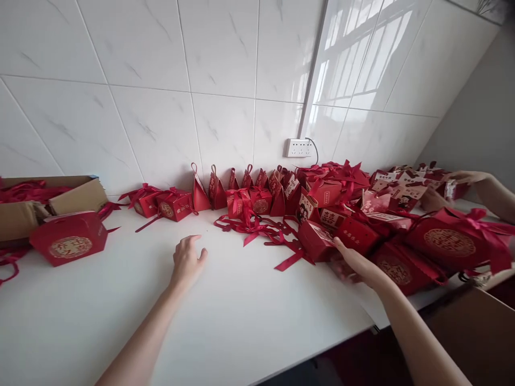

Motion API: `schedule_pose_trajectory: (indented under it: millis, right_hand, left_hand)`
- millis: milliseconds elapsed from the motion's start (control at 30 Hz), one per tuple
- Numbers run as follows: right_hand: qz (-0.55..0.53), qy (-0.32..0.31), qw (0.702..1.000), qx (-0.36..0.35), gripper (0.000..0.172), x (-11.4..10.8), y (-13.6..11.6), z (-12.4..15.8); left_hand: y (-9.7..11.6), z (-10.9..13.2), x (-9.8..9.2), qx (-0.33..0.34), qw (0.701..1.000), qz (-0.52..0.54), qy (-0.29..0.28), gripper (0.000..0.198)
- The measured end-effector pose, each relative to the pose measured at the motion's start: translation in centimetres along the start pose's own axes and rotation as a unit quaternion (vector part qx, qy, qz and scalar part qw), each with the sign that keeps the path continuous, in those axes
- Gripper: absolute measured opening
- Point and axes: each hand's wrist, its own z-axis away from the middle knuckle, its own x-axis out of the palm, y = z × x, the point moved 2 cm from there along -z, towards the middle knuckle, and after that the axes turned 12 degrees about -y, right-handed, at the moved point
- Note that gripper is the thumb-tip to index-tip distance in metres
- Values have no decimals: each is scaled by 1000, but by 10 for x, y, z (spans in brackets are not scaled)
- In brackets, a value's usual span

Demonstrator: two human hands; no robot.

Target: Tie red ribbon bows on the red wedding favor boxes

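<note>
My left hand (187, 258) hovers over the white table (241, 311), thumb apart from loosely curled fingers and nothing in its grasp. At the front of the pile, my right hand (359, 266) grips the near right end of a small red gift box (316, 241); its lower fingers are blurred and partly hidden. Beside that hand lies a larger red box (356, 233). Loose red ribbons (261, 228) trail just left of the held box. Small red boxes with bows (176, 205) stand beyond my left hand.
A cardboard carton (80, 195) of red ribbon stands left, with a red gift box (74, 238) before it. Pointed red boxes (201, 193) line the tiled wall below a power strip (300, 148). Another person's hand (469, 177) reaches into the pile at right, above an open carton (475, 321).
</note>
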Motion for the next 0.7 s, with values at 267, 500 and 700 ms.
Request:
schedule_pose_trajectory:
  millis: [267,500,700]
  right_hand:
    - [-229,-36,968,-93,34,29,-14,4]
    - [93,-132,942,-295,44,77,-53,54]
    - [430,-131,764,-464,34,138,-74,39]
  left_hand:
    - [19,10,6,45,997,30,-48,34]
    - [35,15,6,9,966,241,-90,40]
    - [41,19,-11,123,872,474,5,65]
